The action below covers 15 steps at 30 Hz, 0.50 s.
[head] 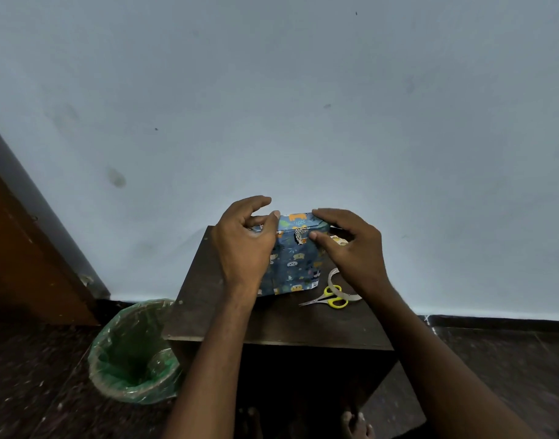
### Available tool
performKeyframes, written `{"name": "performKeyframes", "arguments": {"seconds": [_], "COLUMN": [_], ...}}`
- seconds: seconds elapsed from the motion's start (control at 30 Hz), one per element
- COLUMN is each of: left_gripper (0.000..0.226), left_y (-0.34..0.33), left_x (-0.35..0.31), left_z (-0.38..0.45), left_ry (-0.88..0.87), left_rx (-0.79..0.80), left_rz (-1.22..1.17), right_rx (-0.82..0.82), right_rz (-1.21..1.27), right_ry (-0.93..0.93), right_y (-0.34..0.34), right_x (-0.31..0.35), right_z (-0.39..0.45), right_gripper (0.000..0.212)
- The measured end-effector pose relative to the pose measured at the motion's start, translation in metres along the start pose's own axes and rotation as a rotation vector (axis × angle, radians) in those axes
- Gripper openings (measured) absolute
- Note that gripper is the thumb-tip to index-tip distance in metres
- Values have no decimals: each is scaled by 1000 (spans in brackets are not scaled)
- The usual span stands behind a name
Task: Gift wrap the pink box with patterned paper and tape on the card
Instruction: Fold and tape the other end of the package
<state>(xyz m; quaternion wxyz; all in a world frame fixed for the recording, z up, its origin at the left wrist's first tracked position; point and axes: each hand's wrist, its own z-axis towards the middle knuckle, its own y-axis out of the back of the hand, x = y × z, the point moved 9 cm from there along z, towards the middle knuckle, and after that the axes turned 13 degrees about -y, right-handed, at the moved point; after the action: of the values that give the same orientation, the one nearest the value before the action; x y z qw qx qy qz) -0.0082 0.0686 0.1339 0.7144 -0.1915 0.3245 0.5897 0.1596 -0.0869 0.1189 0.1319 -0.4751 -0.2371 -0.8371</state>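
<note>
Your box, already covered in blue patterned paper printed with small animals, sits on the dark wooden counter, toward its far edge, close to the pale wall. Your left hand is at the left end of the box, its thumb laid over the upper left corner and its fingers curled round behind that end; the paper appears to be held there, though the contact itself is hidden by the hand. Your right hand is at the right end of the box, with its thumb pressed against the near face just below the folded top edge and its index finger lying along the top right corner, so the paper is pinched between them. The remaining right fingers curve loosely beyond the box. Just right of the box, partly under your right wrist, a pair of scissors with yellow handles lies flat on the counter, and a ring of clear tape lies touching it. A small yellowish item shows behind the right hand; it is too hidden to identify. Left of the box, below the counter edge, a bin lined with a green bag stands on the dark floor.
</note>
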Motion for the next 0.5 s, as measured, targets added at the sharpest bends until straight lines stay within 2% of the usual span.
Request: {"name": "performKeyframes", "arguments": {"seconds": [0.2,0.4,0.5], "left_gripper": [29,19,27], "left_y": [8,4,4], "left_x": [9,28,12], "left_z": [-2,-7,-3], "left_ry": [-83,-82,-197], "left_rx": [-9,130,134], "left_rz": [19,-45,207], "right_rx": [30,40,19], "right_rz": [126,158,180], "right_ry": [-113,-161,-192], "right_y": [0,-2,-5], "right_x": [-15,-17,-17], "right_z": [2,3,-1], "right_gripper": [36,36,35]}}
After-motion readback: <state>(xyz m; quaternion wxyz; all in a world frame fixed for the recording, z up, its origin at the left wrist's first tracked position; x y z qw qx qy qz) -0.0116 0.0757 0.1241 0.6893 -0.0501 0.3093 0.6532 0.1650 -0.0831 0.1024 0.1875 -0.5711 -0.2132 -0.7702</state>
